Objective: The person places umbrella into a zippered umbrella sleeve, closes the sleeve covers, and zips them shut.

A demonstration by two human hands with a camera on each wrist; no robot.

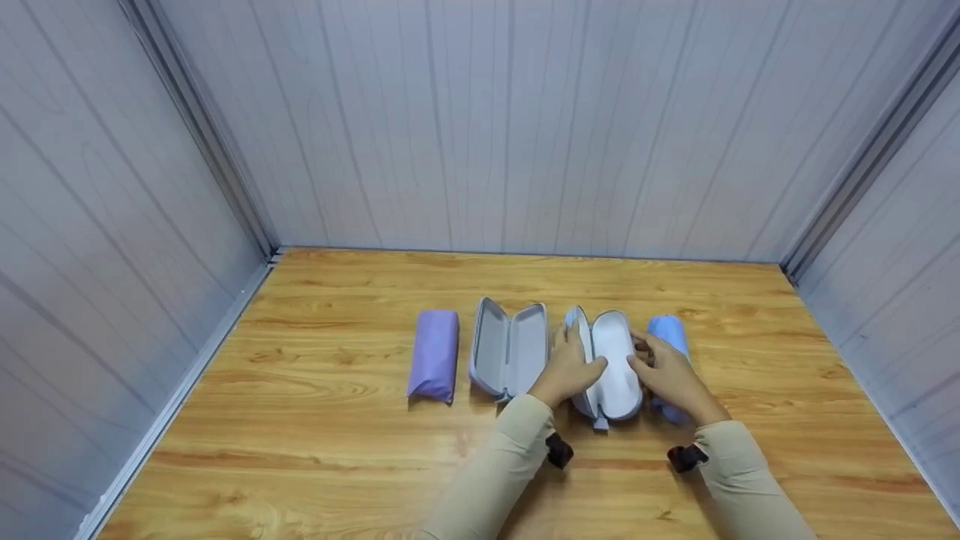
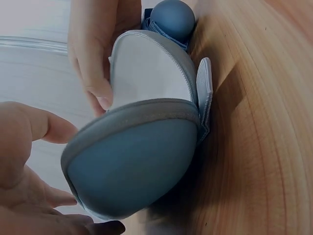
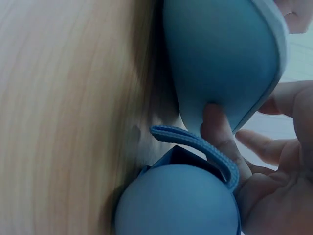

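A light blue clamshell case [image 1: 616, 375] with a white lining stands spread apart on the table between both hands. My left hand [image 1: 568, 369] holds its left half; in the left wrist view the thumb is at the rim and the other fingers lie along the outside of the blue shell [image 2: 132, 166]. On the other half, my right hand [image 1: 671, 375] has its thumb over the edge and a finger against the outer shell [image 3: 225, 54]. Beside the right hand lies a blue folded umbrella [image 1: 666, 330], partly hidden, with a round knob [image 3: 178, 205] and a wrist strap [image 3: 200, 144].
Left of the blue case is a grey clamshell case [image 1: 491, 345], also spread apart. A purple wrapped bundle [image 1: 433, 354] lies farther left. The wooden table [image 1: 322, 442] is bounded by a pale panel wall [image 1: 480, 135] behind and walls at both sides.
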